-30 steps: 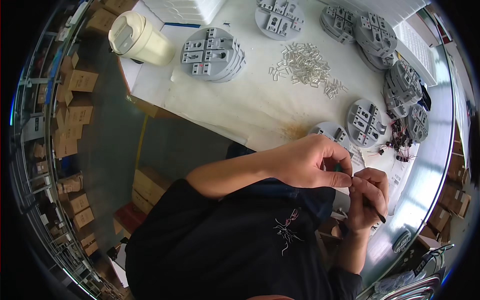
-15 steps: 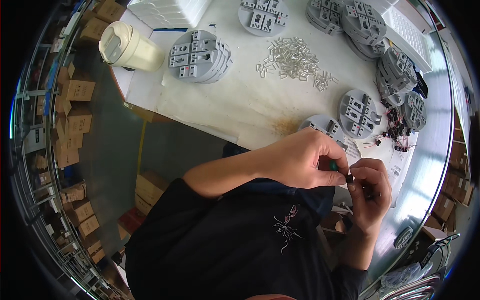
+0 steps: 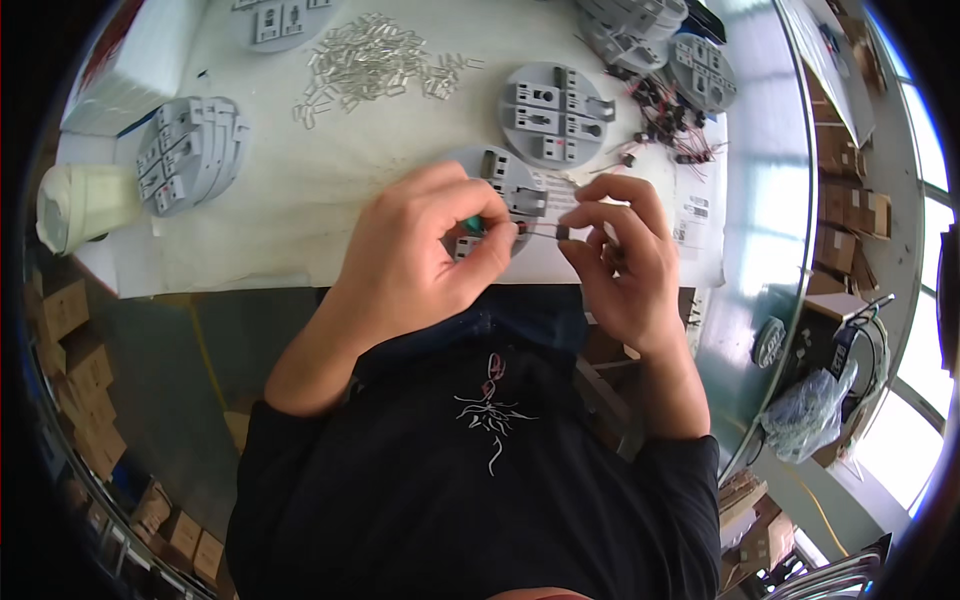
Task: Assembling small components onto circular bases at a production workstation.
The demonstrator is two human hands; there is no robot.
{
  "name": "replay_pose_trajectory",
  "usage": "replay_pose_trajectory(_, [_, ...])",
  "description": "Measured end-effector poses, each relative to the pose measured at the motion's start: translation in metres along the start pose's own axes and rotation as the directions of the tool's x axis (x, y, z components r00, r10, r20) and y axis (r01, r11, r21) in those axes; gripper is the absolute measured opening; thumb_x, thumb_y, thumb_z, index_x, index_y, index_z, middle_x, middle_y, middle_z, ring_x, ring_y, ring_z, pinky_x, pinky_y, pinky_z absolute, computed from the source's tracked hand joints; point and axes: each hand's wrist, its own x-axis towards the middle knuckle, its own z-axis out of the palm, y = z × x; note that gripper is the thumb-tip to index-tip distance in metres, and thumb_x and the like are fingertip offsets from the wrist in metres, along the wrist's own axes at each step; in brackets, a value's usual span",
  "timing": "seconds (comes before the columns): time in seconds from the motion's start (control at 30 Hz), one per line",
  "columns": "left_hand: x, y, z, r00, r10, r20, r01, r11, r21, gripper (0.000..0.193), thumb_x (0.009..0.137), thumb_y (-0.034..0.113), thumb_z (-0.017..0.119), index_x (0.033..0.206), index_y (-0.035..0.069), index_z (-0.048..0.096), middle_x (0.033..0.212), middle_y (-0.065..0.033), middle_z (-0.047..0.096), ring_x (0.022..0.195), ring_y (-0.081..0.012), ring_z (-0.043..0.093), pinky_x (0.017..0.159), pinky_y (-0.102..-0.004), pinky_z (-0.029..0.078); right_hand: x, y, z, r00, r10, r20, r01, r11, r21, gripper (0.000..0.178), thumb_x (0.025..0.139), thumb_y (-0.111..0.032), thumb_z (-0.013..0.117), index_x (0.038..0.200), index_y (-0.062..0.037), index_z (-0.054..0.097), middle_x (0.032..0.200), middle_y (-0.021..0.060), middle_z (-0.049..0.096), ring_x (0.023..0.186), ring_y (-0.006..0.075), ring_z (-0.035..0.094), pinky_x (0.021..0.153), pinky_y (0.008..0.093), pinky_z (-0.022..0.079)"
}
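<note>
My right hand (image 3: 630,255) is closed in a pinch on a small black part (image 3: 563,232). From it thin wires (image 3: 541,231) stretch across to my left hand (image 3: 415,240), whose thumb and forefinger pinch their other end, where something dark and reddish shows. A green object (image 3: 473,226) sits inside the curl of my left hand; its kind is hidden. Behind both hands lies a round grey moulded disc (image 3: 529,201) with slotted blocks, partly covered by my left hand. Another grey disc (image 3: 545,145) rests just beyond it on the table.
A heap of small silvery U-shaped clips (image 3: 365,65) lies at the far middle. Small black parts with red and black wires (image 3: 670,125) lie far right, near stacked grey discs (image 3: 635,30). Another disc stack (image 3: 190,155) and a cream tumbler (image 3: 85,205) stand at left.
The view has swung to the right, so the table's things appear further left. My hands have drawn apart, and wires now show between them.
</note>
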Motion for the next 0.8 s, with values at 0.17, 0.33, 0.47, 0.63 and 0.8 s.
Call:
replay_pose_trajectory(0.17, [0.005,-0.016,0.005,0.972,0.207,-0.112,-0.14,0.892,0.43,0.011,0.08,0.01,0.079,0.082,0.007,0.069,0.075,-0.0042,0.057,0.078,-0.0274,0.059,0.068,-0.0396,0.05,0.006,-0.003,0.007,0.991,-0.076,0.108,0.1,0.965,-0.243,0.023,0.083,0.002,0.079,0.105,-0.004,0.071,0.116,0.0072,0.065,0.069,0.024,0.067,0.059,0.0368,0.053])
replay_pose_trajectory(0.33, [-0.005,-0.027,0.003,0.976,0.188,-0.114,-0.114,0.878,0.464,0.017,0.077,0.011,0.082,0.087,0.008,0.069,0.083,-0.0045,0.059,0.086,-0.0292,0.061,0.074,-0.0409,0.051,0.015,-0.013,0.015,0.98,-0.053,0.189,0.121,0.923,-0.365,0.022,0.083,0.0,0.079,0.103,-0.0041,0.071,0.112,0.0078,0.066,0.074,0.0321,0.07,0.063,0.0426,0.057])
replay_pose_trajectory(0.47, [-0.008,-0.034,0.012,0.938,0.248,-0.242,-0.137,0.907,0.399,0.033,0.075,0.006,0.084,0.105,0.006,0.069,0.097,-0.0088,0.065,0.092,-0.0311,0.062,0.077,-0.0401,0.053,0.02,-0.023,0.016,0.952,-0.008,0.306,0.161,0.862,-0.481,0.017,0.084,0.0,0.077,0.1,-0.0037,0.071,0.11,0.007,0.066,0.077,0.0327,0.071,0.063,0.0418,0.058])
replay_pose_trajectory(0.63, [-0.005,-0.037,0.018,0.937,0.176,-0.301,-0.065,0.937,0.344,0.047,0.073,0.01,0.086,0.115,0.01,0.064,0.11,-0.0088,0.062,0.1,-0.0336,0.061,0.084,-0.044,0.053,0.021,-0.015,0.019,0.966,-0.005,0.26,0.114,0.907,-0.406,0.011,0.086,-0.001,0.077,0.096,-0.0044,0.074,0.107,0.0057,0.069,0.072,0.0305,0.071,0.063,0.0395,0.058])
replay_pose_trajectory(0.8, [-0.004,-0.041,0.019,0.919,0.233,-0.318,-0.097,0.915,0.391,0.055,0.076,0.012,0.086,0.125,0.008,0.061,0.114,-0.0098,0.063,0.104,-0.0343,0.062,0.087,-0.0446,0.053,0.011,-0.012,0.026,0.991,0.003,0.131,0.039,0.948,-0.315,0.016,0.085,-0.002,0.081,0.1,-0.0063,0.079,0.107,0.006,0.071,0.065,0.0263,0.068,0.062,0.0378,0.057])
